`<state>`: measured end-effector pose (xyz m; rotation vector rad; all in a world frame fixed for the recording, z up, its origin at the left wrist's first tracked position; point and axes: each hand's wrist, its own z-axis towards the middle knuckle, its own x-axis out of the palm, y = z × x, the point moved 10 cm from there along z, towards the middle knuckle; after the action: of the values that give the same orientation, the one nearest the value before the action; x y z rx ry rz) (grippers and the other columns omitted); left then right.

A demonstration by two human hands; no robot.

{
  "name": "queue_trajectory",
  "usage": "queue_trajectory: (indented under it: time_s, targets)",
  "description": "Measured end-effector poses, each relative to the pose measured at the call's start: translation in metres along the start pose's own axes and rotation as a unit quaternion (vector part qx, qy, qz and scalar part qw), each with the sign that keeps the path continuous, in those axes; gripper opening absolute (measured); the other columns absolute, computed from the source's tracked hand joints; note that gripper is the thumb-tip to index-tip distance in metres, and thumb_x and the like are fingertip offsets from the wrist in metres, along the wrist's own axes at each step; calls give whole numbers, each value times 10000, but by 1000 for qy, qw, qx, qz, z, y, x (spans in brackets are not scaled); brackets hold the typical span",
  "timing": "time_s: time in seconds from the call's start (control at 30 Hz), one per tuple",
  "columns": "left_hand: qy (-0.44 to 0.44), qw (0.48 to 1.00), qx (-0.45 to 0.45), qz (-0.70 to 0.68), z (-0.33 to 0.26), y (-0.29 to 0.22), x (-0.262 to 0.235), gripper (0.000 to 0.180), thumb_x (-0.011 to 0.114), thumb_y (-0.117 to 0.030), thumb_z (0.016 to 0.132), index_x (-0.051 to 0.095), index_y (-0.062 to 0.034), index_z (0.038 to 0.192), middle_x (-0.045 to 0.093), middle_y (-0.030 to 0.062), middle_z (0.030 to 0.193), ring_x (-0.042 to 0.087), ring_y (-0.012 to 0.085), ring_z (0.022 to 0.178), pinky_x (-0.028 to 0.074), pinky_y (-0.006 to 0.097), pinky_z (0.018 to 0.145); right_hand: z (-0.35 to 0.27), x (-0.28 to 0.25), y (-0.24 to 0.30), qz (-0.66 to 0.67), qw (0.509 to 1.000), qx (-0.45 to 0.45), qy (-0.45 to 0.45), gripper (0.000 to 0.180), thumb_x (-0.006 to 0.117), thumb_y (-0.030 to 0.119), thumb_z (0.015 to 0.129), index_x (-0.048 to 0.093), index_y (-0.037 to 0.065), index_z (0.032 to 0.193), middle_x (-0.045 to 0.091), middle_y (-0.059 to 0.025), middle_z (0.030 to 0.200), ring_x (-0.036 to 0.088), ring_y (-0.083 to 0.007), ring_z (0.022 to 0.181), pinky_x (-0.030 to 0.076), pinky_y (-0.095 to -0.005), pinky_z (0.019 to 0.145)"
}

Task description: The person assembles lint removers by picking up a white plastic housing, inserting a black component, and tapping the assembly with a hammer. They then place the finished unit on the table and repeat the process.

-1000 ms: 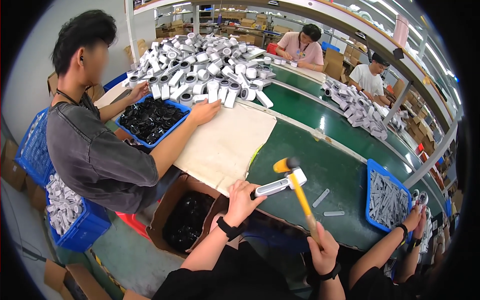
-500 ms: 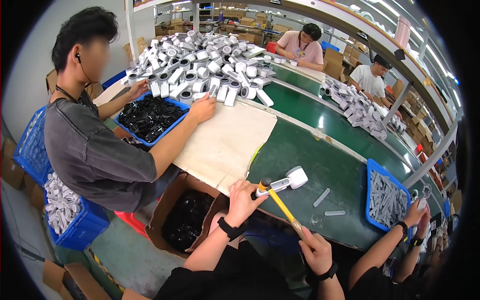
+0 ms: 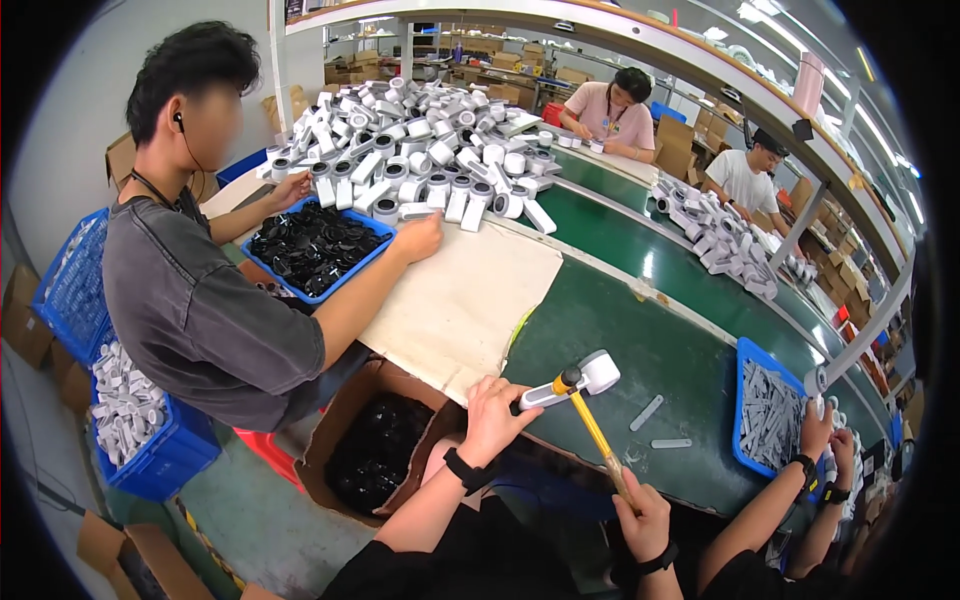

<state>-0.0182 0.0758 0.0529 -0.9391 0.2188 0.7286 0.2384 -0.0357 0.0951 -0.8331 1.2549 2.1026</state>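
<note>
At the near edge of the green table, my left hand (image 3: 490, 418) is closed round the handle end of a white and grey device with a round head (image 3: 600, 372). The device lies with its round head to the right, pointing away from me. My right hand (image 3: 645, 518) is wrapped round the grip of a yellow-handled hammer (image 3: 596, 434). The hammer's head is over the device's handle, close to the round head; I cannot tell whether they touch. Two grey strips, a farther one (image 3: 646, 412) and a nearer one (image 3: 672, 443), lie to the right.
A blue tray (image 3: 742, 400) of grey strips stands on the right, beside a co-worker's hands (image 3: 815, 430). Beige sheeting (image 3: 470, 290) covers the table at left, below a heap of white devices (image 3: 420, 150). A seated co-worker (image 3: 200, 250) reaches past a blue tray of black parts (image 3: 318, 245).
The hammer's head has moved right along the device, from near my left fingers toward the round head. My left hand still grips the device, which has shifted slightly. The view has shifted a little.
</note>
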Motion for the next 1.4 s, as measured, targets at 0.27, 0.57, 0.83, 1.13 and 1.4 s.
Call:
queue_trajectory:
  time_s: [0.27,0.57,0.83,1.13,1.4]
  targets:
    - [8,1000,-6,7,-3,4,0,282,852,-250,668,754,-124,899,603,28,778,557,244,880,387,376,818,0,-2,2,22,1000,7,-7,507,712,-27,796,618,52,1288,568,-124,731,573,-256,619,466,-324,593]
    - [14,1000,-8,12,-2,3,3,276,850,-246,672,749,-120,896,613,31,795,555,243,896,388,370,822,-1,-18,-15,13,998,24,-61,493,668,-34,819,594,23,1303,559,-121,740,544,-225,634,434,-310,610]
    - [32,994,-37,-100,4,-14,1,423,763,-204,804,639,-108,1197,616,89,803,565,242,646,429,336,603,0,-16,-20,52,996,55,-52,480,687,-25,812,600,-15,1284,612,-101,794,580,-167,685,452,-278,645]
    - [107,859,-338,-369,-23,34,15,401,667,-295,920,583,-52,1228,611,56,866,570,160,652,430,273,547,-5,-10,-12,132,988,37,-65,526,710,-38,792,590,-15,1304,655,-103,854,593,-139,725,460,-255,679]
    - [-49,998,-36,7,-5,12,-28,242,819,-212,711,717,-70,878,643,79,851,588,276,897,427,405,809,12,-6,26,66,993,-44,-93,500,717,-32,793,611,7,1280,600,-116,764,573,-230,640,457,-299,611]
